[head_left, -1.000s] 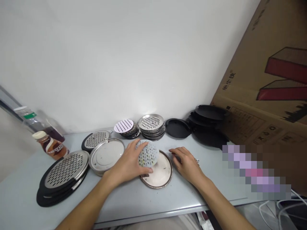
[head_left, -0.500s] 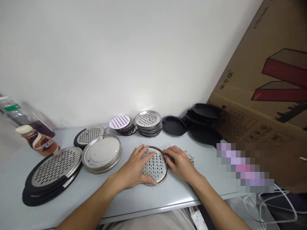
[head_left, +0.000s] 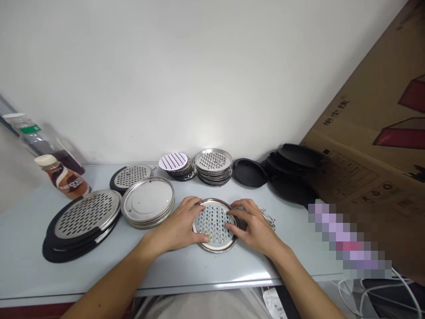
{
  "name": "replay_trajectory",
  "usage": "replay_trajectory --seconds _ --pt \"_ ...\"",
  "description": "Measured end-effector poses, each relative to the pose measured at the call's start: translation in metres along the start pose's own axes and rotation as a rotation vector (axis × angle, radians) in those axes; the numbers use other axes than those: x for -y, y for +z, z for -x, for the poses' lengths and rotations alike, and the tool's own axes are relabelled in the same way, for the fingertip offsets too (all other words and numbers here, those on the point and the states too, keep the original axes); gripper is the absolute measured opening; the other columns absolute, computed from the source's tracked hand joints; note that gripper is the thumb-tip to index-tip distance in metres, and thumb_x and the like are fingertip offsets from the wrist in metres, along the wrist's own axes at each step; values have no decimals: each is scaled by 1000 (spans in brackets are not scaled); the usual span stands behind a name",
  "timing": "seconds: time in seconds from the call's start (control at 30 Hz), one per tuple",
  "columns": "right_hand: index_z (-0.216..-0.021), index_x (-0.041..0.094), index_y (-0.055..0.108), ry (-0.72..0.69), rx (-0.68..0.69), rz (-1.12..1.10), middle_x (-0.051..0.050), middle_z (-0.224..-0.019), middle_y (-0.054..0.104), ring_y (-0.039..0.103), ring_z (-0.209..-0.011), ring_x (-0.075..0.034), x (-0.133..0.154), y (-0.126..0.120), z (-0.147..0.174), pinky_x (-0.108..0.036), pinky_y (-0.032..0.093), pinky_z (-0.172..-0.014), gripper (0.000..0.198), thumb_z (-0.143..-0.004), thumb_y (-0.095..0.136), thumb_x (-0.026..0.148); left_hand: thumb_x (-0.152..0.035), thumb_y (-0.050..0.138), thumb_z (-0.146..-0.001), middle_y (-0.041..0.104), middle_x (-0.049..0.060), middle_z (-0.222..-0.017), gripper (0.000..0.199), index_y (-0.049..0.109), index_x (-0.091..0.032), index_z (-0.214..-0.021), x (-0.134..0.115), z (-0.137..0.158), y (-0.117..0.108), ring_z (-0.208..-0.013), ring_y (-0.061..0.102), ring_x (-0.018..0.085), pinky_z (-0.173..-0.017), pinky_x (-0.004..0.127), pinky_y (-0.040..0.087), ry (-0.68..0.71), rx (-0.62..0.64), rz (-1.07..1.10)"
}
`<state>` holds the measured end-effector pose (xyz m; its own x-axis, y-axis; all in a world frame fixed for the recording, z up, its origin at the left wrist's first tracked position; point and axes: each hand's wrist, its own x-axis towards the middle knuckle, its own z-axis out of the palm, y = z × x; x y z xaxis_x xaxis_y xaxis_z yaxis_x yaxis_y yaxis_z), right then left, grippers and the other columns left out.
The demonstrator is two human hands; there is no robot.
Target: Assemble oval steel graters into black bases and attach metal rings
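Observation:
A round metal grater plate [head_left: 215,228] with a raised rim lies flat on the table in front of me, with yellowish bits among its teeth. My left hand [head_left: 181,223] grips its left side, fingers at the far rim and thumb resting on the near part. From the right, my right hand [head_left: 254,225] curves over the opposite rim, thumb and fingertips on the plate. Just behind the right hand, thin metal wire rings [head_left: 268,218] lie partly hidden.
Left stand a stack of plain metal discs [head_left: 149,199], black-edged graters [head_left: 88,215] and bottles [head_left: 68,179]. Behind are a stack of grater plates [head_left: 213,160], a pile with a white slotted disc [head_left: 173,161] and black round holders [head_left: 249,172]. A cardboard box [head_left: 358,164] leans at right.
My right thumb has come round onto the plate and the right fingers have spread along its rim. My left fingers have drawn back toward the left rim. The camera view has shifted.

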<state>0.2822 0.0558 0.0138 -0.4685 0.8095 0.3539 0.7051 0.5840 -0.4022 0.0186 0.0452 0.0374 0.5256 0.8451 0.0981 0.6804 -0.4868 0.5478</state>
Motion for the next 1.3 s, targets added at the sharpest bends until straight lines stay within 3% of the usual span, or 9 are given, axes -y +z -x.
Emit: replay_trajectory --seconds 0.9,1.07,1.3 --pt "-109 26 71 -8 69 23 -11 -119 59 50 -113 -31 5 -4 0 -48 44 -91 37 -78 72 45 -42 78 -69 42 8 -144 71 51 -26 -132 1 2 -3 -136 33 28 -112 40 34 -51 27 46" --pt "-109 26 71 -24 67 55 -11 -119 59 49 -113 -32 8 -5 -1 -49 44 -91 40 -75 74 48 -39 78 -68 44 7 -142 79 44 -29 -138 1 2 -2 -134 36 28 -111 42 34 -41 7 76" --pt "-108 26 71 -15 85 76 -10 -122 59 48 -114 -32 13 -7 -1 -48 43 -91 39 -77 72 48 -44 77 -70 41 7 -143 75 48 -29 -137 4 2 -2 -135 35 28 -111 40 35 -66 48 33"
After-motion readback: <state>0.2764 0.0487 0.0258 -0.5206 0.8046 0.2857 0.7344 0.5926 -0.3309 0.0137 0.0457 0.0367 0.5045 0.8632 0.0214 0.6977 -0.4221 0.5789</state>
